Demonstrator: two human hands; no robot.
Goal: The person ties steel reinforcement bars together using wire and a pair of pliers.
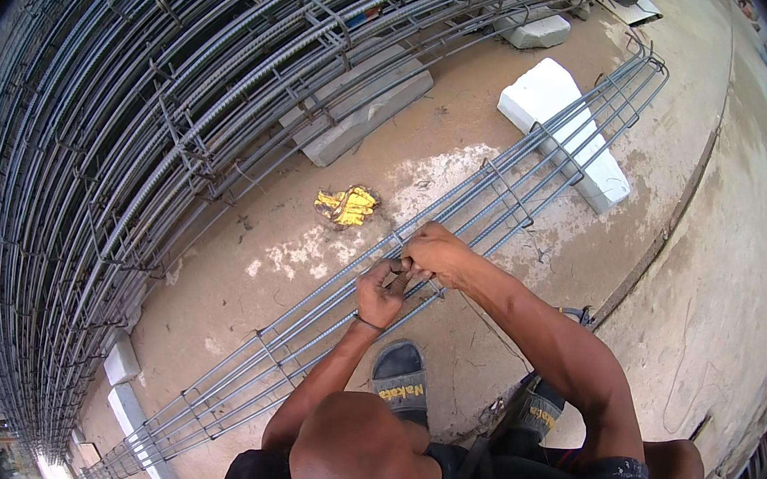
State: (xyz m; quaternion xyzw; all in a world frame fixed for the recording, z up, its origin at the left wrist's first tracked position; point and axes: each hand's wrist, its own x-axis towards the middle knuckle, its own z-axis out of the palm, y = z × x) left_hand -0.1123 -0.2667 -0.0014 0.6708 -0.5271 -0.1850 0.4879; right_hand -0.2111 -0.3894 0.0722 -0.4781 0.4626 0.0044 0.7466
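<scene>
A long, narrow rebar cage [479, 194], made of ribbed steel bars with bent stirrups around them, runs diagonally in front of me from lower left to upper right. My left hand [381, 291] and my right hand [436, 253] meet at its middle, over the bars beside a stirrup. Both have curled fingers that are pinched close together and nearly touch. Whatever thin thing they grip there is hidden by the fingers. Beyond the cage a yellow glove [347, 205] lies on the ground, soiled and crumpled.
A large stack of rebar cages [180, 112] fills the left and far side, with a grey concrete block [370, 106] under it. A white block [551, 93] props the cage's far end; another pale block [135, 424] is under its near end. My sandalled foot [401, 374] stands close by.
</scene>
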